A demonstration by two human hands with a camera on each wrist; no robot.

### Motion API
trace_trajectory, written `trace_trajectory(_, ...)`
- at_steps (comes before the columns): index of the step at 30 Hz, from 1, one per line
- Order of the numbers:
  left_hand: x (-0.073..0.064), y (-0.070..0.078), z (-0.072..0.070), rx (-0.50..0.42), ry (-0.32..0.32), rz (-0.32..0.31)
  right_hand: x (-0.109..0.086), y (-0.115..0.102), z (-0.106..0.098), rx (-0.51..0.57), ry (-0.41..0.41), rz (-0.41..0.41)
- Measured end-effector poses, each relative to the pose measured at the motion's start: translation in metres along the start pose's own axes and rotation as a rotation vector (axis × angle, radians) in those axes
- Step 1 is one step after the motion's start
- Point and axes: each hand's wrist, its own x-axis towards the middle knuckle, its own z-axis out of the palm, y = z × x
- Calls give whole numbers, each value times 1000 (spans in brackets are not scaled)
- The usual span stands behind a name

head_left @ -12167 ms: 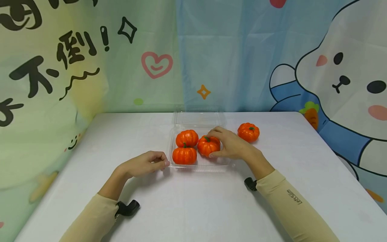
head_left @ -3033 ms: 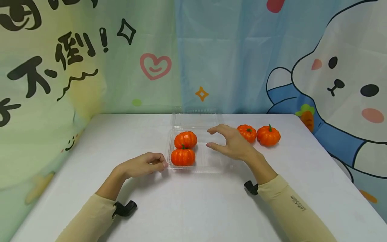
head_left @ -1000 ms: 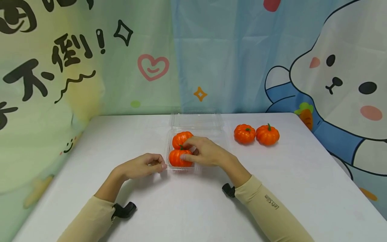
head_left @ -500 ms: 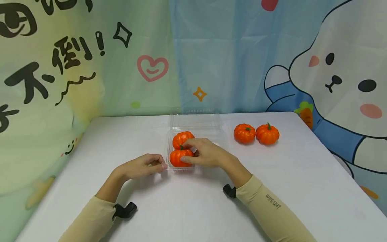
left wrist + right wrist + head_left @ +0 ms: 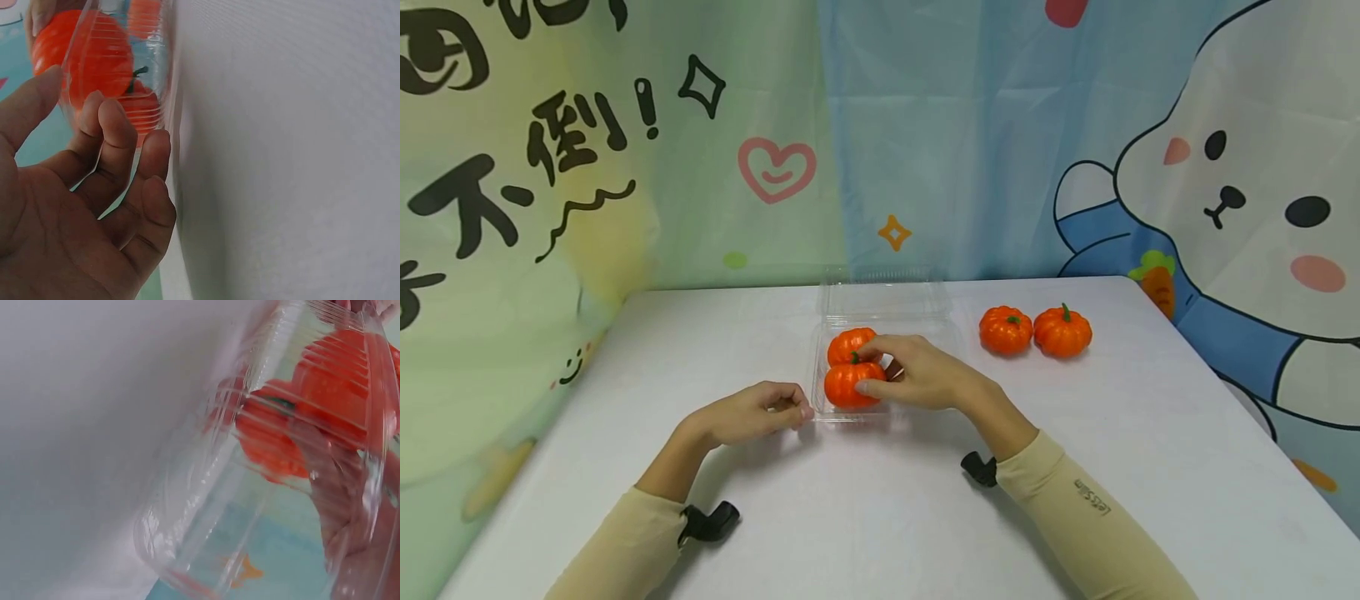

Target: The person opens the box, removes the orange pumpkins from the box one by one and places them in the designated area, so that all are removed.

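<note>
A clear plastic clamshell box stands with its lid up on the table. Inside, along its left side, are two small orange pumpkins. My right hand grips the front pumpkin between thumb and fingers; it sits slightly raised and overlaps the back pumpkin. At the box's front left corner, my left hand pinches the rim with thumb and fingertips. The left wrist view shows that thumb at the rim and the fingers against the ribbed wall. Through the plastic, the right wrist view shows the held pumpkin.
Two more orange pumpkins, one left and one right, sit side by side on the white table, right of the box. The transparent lid leans back behind the box. A printed curtain hangs beyond the table's far edge.
A third pumpkin has left the box and now sits on the table at right. My right hand has since taken the front pumpkin, shifting it slightly up and right. The left hand stays put.
</note>
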Motion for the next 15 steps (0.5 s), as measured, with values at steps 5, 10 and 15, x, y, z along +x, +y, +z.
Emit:
trace_trajectory(5,0,-2,1,-7,0,3,-8,0,-6,36,9,-1)
trace_trajectory(10,0,-4,1,-2,2,17,-17,1,-11,58,28,10)
trace_trajectory(15,0,-5,1,-2,2,28,-25,4,-14,61,29,13)
